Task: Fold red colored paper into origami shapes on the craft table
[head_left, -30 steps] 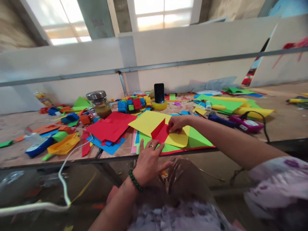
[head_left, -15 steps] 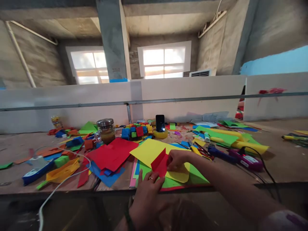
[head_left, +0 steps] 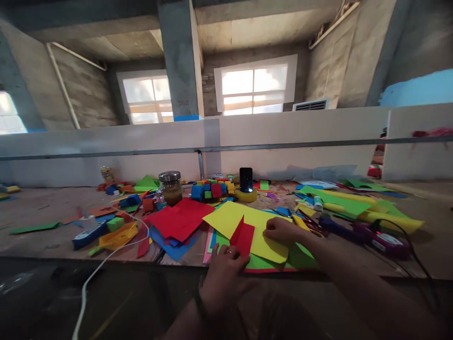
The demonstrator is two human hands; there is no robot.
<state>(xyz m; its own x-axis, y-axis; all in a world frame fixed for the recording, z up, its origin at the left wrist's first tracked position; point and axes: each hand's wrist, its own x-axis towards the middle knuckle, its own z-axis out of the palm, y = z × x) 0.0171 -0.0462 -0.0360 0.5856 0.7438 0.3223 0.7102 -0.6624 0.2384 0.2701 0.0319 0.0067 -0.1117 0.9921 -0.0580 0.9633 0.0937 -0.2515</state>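
Observation:
A folded red paper (head_left: 245, 238) lies in front of me, its left flap standing up from the crease. My left hand (head_left: 224, 271) is at its lower edge, fingers spread and their tips touching the paper. To the right, my right hand (head_left: 281, 230) is closed with curled fingers over a yellow paper (head_left: 272, 248), apart from the red piece. Nothing shows in it. The yellow paper rests on a stack with a green sheet (head_left: 300, 257) below. A larger red sheet (head_left: 184, 217) lies to the left, partly over blue paper (head_left: 184, 250).
A lidded glass jar (head_left: 170, 188), several colored blocks (head_left: 215, 190) and a phone (head_left: 246, 179) on a yellow tape roll (head_left: 247, 195) stand behind. A purple-blue glue gun (head_left: 354, 231) with a black cord lies right. A white cable (head_left: 92, 274) hangs over the table edge at left.
My right hand has moved right, off the red paper, onto the yellow one. The red paper's right part now shows. My left hand stays at the lower edge. The view has turned slightly left.

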